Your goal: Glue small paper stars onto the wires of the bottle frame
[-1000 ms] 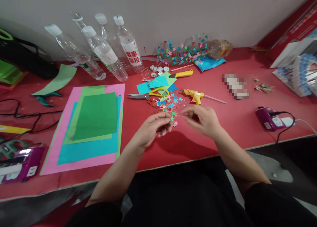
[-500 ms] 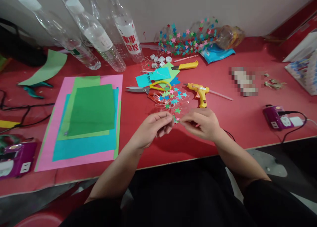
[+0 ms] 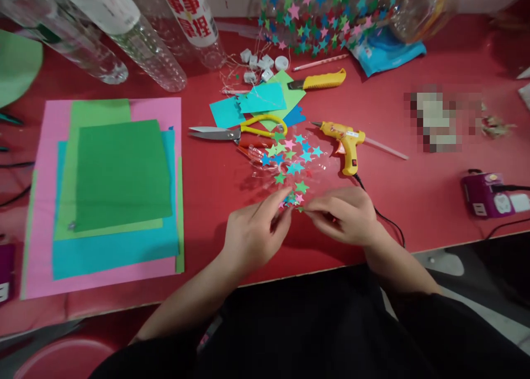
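Observation:
My left hand (image 3: 257, 229) reaches to a small cluster of paper stars (image 3: 291, 199), its thumb and forefinger parted around the cluster's left side. Opposite it, my right hand (image 3: 344, 216) is closed in a pinch, with a small green star (image 3: 300, 209) at the fingertips. Just beyond both hands sits a clear plastic piece (image 3: 260, 170) with pink, blue and green stars spread over it. A yellow glue gun (image 3: 348, 145) lies to the right of it, a glue stick jutting from its back. Yellow-handled scissors (image 3: 221, 133) lie behind, blades pointing left.
Stacked coloured sheets (image 3: 122, 175) cover the left of the red table (image 3: 207, 202). Bottles (image 3: 144, 53) stand at the back left. A yellow cutter (image 3: 325, 80) lies near teal paper pieces (image 3: 265, 97). Star strings (image 3: 318, 20) fill the back, and a purple power socket (image 3: 482, 194) sits right.
The view has moved closer to the table. My left thumb and forefinger have parted and shifted onto the star cluster; my right hand stays pinched close by.

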`<action>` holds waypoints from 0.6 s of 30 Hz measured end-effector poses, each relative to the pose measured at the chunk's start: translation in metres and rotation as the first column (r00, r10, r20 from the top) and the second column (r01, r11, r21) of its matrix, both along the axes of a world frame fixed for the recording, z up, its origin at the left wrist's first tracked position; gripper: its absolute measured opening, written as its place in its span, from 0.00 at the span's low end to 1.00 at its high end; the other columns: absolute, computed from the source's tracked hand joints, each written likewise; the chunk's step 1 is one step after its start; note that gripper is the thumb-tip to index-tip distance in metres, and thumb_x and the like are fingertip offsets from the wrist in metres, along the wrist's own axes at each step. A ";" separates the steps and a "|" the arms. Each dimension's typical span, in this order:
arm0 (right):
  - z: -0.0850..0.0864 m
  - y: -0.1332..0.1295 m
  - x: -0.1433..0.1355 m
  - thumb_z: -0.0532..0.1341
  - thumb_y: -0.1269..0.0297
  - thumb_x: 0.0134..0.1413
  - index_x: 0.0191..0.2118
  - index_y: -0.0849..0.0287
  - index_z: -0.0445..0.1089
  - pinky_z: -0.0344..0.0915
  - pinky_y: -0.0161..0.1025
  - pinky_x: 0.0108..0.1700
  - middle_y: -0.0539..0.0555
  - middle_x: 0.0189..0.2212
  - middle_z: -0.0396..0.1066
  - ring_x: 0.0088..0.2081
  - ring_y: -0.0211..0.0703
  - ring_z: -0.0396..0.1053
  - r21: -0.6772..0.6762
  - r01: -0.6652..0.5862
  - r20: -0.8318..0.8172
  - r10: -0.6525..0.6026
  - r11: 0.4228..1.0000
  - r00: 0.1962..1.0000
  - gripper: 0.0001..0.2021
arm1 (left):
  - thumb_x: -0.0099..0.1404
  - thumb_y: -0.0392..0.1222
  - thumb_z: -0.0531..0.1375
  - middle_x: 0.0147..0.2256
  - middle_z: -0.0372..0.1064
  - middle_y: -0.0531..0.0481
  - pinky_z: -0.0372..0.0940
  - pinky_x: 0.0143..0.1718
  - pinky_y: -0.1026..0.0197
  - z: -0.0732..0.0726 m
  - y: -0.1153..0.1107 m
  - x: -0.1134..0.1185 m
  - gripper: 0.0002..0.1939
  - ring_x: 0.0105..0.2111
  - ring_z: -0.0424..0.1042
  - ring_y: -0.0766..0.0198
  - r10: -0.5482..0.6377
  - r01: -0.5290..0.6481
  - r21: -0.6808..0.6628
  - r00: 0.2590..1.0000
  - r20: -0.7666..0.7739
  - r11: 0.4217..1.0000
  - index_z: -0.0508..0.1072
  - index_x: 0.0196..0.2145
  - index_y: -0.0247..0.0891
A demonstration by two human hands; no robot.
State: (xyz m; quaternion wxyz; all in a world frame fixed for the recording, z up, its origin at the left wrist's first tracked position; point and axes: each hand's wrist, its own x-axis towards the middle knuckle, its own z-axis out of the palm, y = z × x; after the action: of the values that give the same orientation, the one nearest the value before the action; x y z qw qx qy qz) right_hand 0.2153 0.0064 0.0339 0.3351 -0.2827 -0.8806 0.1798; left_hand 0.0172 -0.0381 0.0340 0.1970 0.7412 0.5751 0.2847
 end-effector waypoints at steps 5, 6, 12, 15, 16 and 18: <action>-0.005 -0.003 0.001 0.57 0.73 0.58 0.40 0.57 0.69 0.59 0.35 0.24 0.46 0.20 0.70 0.21 0.34 0.66 0.092 0.030 0.106 -0.039 0.995 0.994 0.07 | 0.67 0.41 0.57 0.30 0.78 0.50 0.64 0.29 0.66 -0.007 0.002 -0.001 0.17 0.27 0.74 0.65 -0.009 0.008 -0.012 0.999 -0.053 1.000 0.74 0.53 0.43; -0.005 -0.003 0.001 0.58 0.73 0.58 0.40 0.57 0.69 0.58 0.35 0.23 0.46 0.20 0.69 0.21 0.34 0.66 0.102 0.028 0.109 -0.039 0.994 0.993 0.07 | 0.66 0.40 0.58 0.32 0.79 0.50 0.65 0.29 0.66 -0.008 0.002 -0.002 0.17 0.29 0.75 0.64 -0.011 0.011 -0.012 0.999 -0.037 1.000 0.75 0.52 0.44; 0.000 -0.002 0.002 0.57 0.72 0.58 0.42 0.56 0.68 0.58 0.36 0.21 0.45 0.19 0.70 0.19 0.34 0.65 0.047 0.030 0.106 -0.034 0.998 0.994 0.07 | 0.65 0.38 0.60 0.29 0.78 0.51 0.66 0.28 0.66 -0.011 0.004 -0.001 0.11 0.28 0.76 0.65 -0.024 0.023 0.038 0.999 0.025 0.999 0.77 0.45 0.42; 0.001 -0.003 0.000 0.58 0.72 0.59 0.42 0.55 0.67 0.60 0.35 0.22 0.45 0.21 0.73 0.21 0.34 0.68 -0.027 0.053 0.105 -0.049 0.998 0.993 0.07 | 0.66 0.35 0.59 0.28 0.77 0.52 0.64 0.27 0.68 -0.010 0.006 0.002 0.08 0.25 0.74 0.69 -0.022 0.019 0.046 0.998 0.057 0.999 0.74 0.43 0.39; 0.001 -0.003 0.000 0.58 0.72 0.59 0.42 0.56 0.67 0.61 0.35 0.23 0.45 0.22 0.74 0.21 0.34 0.69 -0.047 0.059 0.102 -0.054 0.997 0.993 0.07 | 0.66 0.35 0.59 0.27 0.76 0.53 0.64 0.27 0.69 -0.010 0.006 0.002 0.07 0.24 0.74 0.70 -0.020 0.017 0.044 0.998 0.065 0.999 0.73 0.43 0.38; 0.000 -0.004 -0.002 0.58 0.72 0.59 0.42 0.56 0.66 0.61 0.35 0.23 0.46 0.23 0.75 0.22 0.34 0.70 -0.058 0.069 0.101 -0.062 0.996 0.993 0.07 | 0.65 0.34 0.59 0.26 0.75 0.54 0.64 0.27 0.69 -0.011 0.007 0.003 0.08 0.25 0.74 0.71 -0.023 0.020 0.037 0.997 0.075 0.999 0.71 0.43 0.38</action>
State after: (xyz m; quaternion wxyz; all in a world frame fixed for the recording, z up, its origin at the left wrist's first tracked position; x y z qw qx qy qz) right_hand 0.2129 0.0023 0.0344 0.2878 -0.3302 -0.8805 0.1815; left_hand 0.0203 -0.0313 0.0234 0.2084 0.7396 0.5538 0.3208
